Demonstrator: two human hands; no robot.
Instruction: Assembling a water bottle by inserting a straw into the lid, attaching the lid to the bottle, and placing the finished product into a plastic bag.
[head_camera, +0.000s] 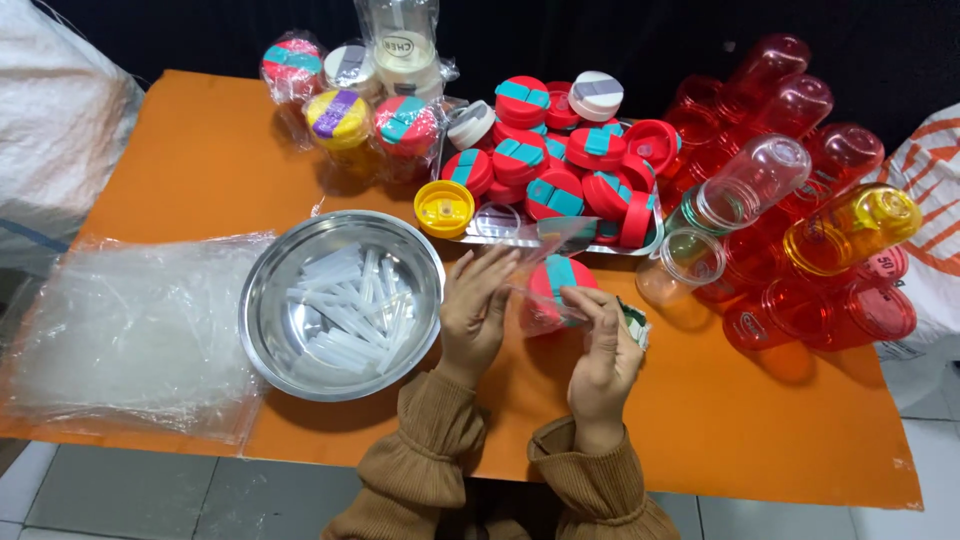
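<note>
Both hands: left hand (475, 305) and right hand (604, 345) pinch a clear bag (540, 262) around the red lid (556, 285).
Steel bowl (270, 330): left of lid, straws handy.

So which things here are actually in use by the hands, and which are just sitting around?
In use:
left hand
right hand
red round lid with teal flap
thin clear plastic bag

Lying about:
steel bowl of clear plastic straws
stack of clear bags
tray of red lids
red and clear bottles
bagged finished bottles
orange table
</note>
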